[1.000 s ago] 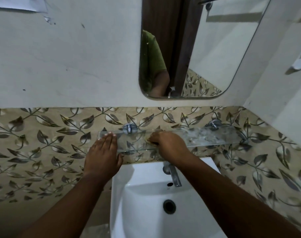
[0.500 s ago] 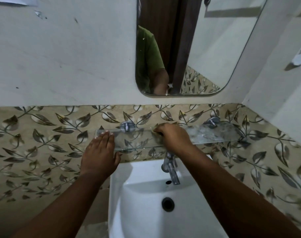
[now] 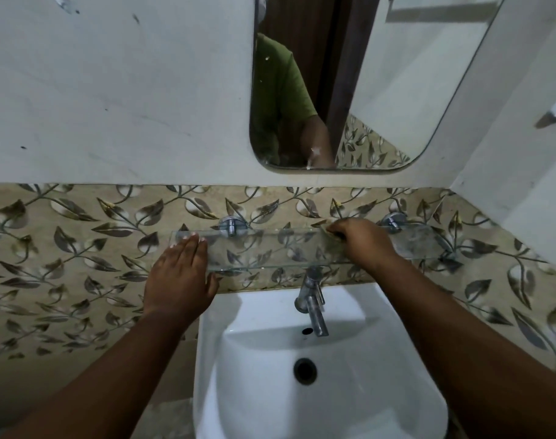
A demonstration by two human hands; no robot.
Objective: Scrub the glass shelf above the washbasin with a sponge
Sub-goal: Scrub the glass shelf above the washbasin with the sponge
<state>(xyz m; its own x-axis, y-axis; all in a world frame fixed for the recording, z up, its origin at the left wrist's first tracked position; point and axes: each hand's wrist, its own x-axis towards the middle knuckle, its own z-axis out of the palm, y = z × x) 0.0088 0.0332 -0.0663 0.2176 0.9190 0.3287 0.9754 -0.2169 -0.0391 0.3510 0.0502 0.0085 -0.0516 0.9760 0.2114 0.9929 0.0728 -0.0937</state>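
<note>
A clear glass shelf (image 3: 270,248) runs along the leaf-patterned tiles above the white washbasin (image 3: 359,359), held by two chrome brackets. My left hand (image 3: 180,277) lies flat with fingers together on the shelf's left end. My right hand (image 3: 362,240) is curled over a sponge (image 3: 329,231) on the shelf's right half; only a thin yellowish edge of the sponge shows by the fingertips. The shelf's far right part (image 3: 419,243) looks cloudy with smears.
A chrome tap (image 3: 313,305) rises just under the shelf's front edge, over the basin drain (image 3: 305,370). A mirror (image 3: 365,90) hangs on the wall above. The side wall closes in on the right, past the right bracket (image 3: 394,221).
My right hand has slid to the right along the shelf with the sponge. My left hand has stayed on the left end.
</note>
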